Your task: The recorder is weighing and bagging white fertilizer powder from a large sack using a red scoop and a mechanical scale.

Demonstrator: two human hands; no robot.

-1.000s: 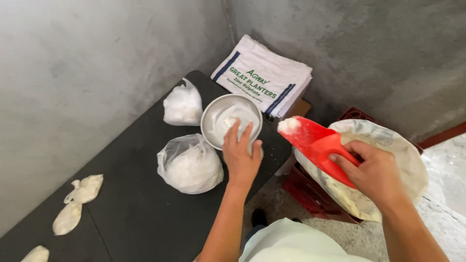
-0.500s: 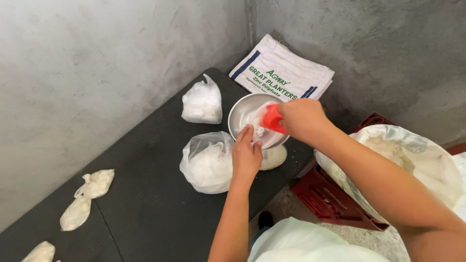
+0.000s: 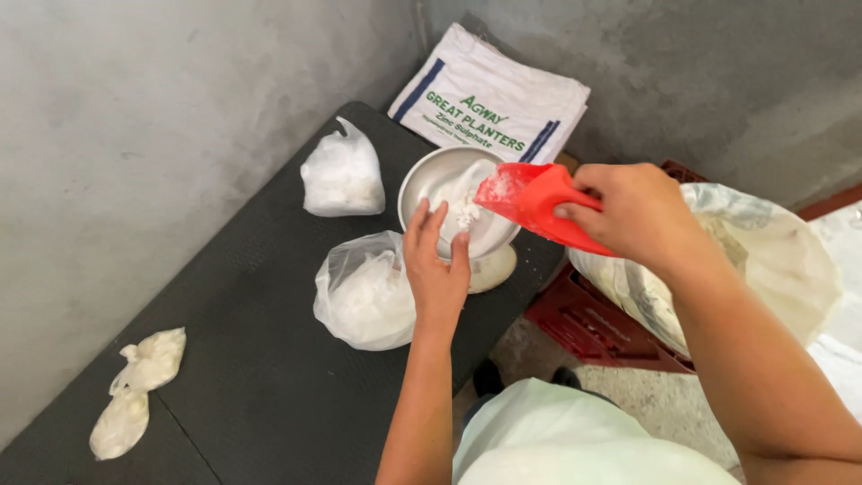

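My right hand point(image 3: 633, 211) grips a red plastic scoop point(image 3: 525, 199), tilted over a round metal bowl point(image 3: 422, 180) lined with a clear bag of white powder point(image 3: 462, 216). My left hand point(image 3: 437, 269) rests on the bowl's near rim, fingers holding the bag's edge there. The bowl stands on a small pale scale base point(image 3: 492, 269) on a dark table point(image 3: 260, 377). A filled clear bag of powder point(image 3: 364, 292) lies just left of my left hand.
Another filled bag point(image 3: 341, 175) sits farther back on the table. Crumpled empty bags point(image 3: 135, 391) lie near the front left. A folded white sack point(image 3: 489, 94) leans at the wall. A large open sack point(image 3: 763, 260) rests on a red crate point(image 3: 588, 328) to the right.
My right hand carried the scoop from the big sack to the bowl, tipped powder in, and now lifts it slightly back to the right. My left hand stayed at the bowl's rim.
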